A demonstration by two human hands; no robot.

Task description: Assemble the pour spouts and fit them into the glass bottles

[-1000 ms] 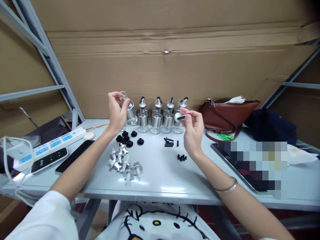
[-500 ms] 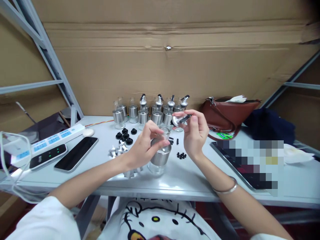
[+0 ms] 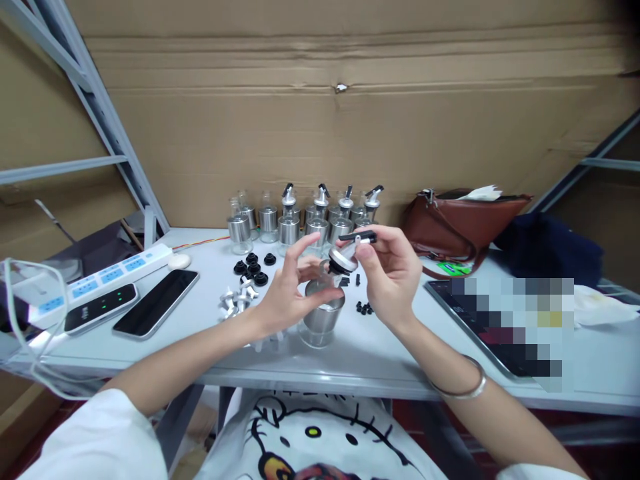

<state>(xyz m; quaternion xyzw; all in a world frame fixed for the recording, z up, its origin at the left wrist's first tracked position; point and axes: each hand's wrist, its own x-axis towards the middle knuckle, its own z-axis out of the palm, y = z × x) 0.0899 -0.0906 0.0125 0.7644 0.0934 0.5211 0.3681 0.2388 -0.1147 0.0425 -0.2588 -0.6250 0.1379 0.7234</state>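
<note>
A glass bottle (image 3: 323,320) with a steel sleeve stands upright near the table's front edge. My left hand (image 3: 285,293) is around its neck, thumb in front and some fingers behind, with the index finger lifted away. My right hand (image 3: 395,280) pinches a pour spout (image 3: 345,257) with a silver body, a black lever and a black stopper. The spout is tilted, its stopper end at the bottle's mouth; whether it has entered is hard to see. White-silver spout parts (image 3: 235,301) lie beside my left wrist, partly hidden by the forearm. Small black caps (image 3: 365,308) lie near my right hand.
Several sleeved bottles (image 3: 240,230) stand at the back, some with spouts on. Black stoppers (image 3: 255,267) lie left of centre. At left are a phone (image 3: 156,303), a black device (image 3: 100,308) and a power strip (image 3: 105,280). A brown bag (image 3: 445,227) and a tablet (image 3: 475,327) are at right.
My right hand has brought the spout left and down to the bottle's mouth, turning its stopper downward. My left index finger has lifted and the left hand's grip has loosened.
</note>
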